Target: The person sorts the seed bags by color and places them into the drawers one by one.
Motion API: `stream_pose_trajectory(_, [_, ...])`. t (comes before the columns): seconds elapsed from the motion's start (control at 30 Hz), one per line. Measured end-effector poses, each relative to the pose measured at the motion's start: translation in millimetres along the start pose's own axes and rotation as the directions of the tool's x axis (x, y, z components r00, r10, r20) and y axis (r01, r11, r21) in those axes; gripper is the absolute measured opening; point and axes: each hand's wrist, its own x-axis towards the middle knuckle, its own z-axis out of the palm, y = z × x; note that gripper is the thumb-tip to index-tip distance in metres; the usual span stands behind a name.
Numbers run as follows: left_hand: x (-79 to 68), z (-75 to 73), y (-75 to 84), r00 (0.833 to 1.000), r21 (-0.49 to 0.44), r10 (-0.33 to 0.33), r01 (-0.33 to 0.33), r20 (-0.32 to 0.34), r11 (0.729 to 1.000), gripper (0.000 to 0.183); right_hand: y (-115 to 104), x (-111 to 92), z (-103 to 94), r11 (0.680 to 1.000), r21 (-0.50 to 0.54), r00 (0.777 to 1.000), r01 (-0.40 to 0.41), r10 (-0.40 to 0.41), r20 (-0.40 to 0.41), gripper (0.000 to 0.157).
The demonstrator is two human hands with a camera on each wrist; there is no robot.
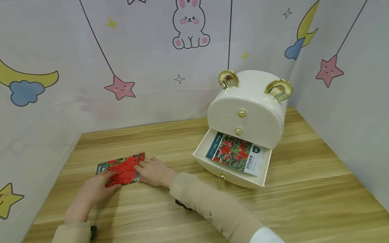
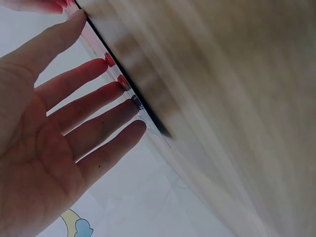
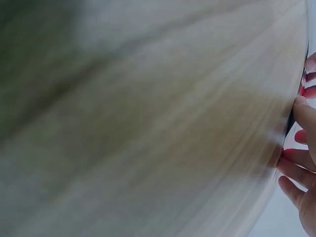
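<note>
A flat seed packet (image 1: 126, 168) printed with red flowers lies at the left of the wooden table. My left hand (image 1: 95, 190) rests on its left part, thumb at the near edge; in the left wrist view the fingers are fairly straight and spread, their tips touching the packet. On the packet's right end rests my right hand (image 1: 154, 172), its fingertips on the edge. Only part of the right hand (image 3: 306, 148) shows in the right wrist view. A second seed packet (image 1: 235, 152) with red flowers lies in the pulled-out bottom drawer (image 1: 240, 180) of a white box.
The rounded white box (image 1: 243, 98) stands at the right, with gold ears (image 1: 279, 90) on top and gold knobs (image 1: 241, 113) on its front. Its two upper knobs sit on closed fronts. Behind the table (image 1: 319, 189) hangs a cartoon-printed backdrop (image 1: 158, 84).
</note>
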Motion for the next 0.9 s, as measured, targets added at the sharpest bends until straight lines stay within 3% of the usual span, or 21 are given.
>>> stream_pose_trajectory(0.33, [0.2, -0.3, 0.2, 0.998, 0.005, -0.045, 0.045, 0.046, 0.999, 0.064, -10.3, 4.9, -7.7, 0.989, -0.129, 0.996, 0.072, -0.077, -0.034, 0.026])
stream_pose_trajectory(0.5, [1.5, -0.7, -1.0, 0.998, 0.029, -0.032, 0.031, 0.05, 0.999, 0.062, -10.6, 6.0, -7.5, 0.989, -0.123, 0.995, 0.082, -0.088, -0.043, 0.023])
stream_pose_trajectory(0.73, [0.5, -0.5, 0.4, 0.999, 0.038, -0.003, 0.001, 0.048, 0.999, 0.051, -10.2, 5.8, -6.8, 0.995, -0.091, 0.999, 0.042, -0.045, -0.029, 0.02])
stream_pose_trajectory(0.9, [-2.4, -0.2, 1.4, 0.999, 0.041, -0.003, 0.001, 0.039, 0.999, 0.046, -8.3, 6.7, -5.9, 0.998, -0.066, 0.998, -0.006, 0.002, -0.064, 0.017])
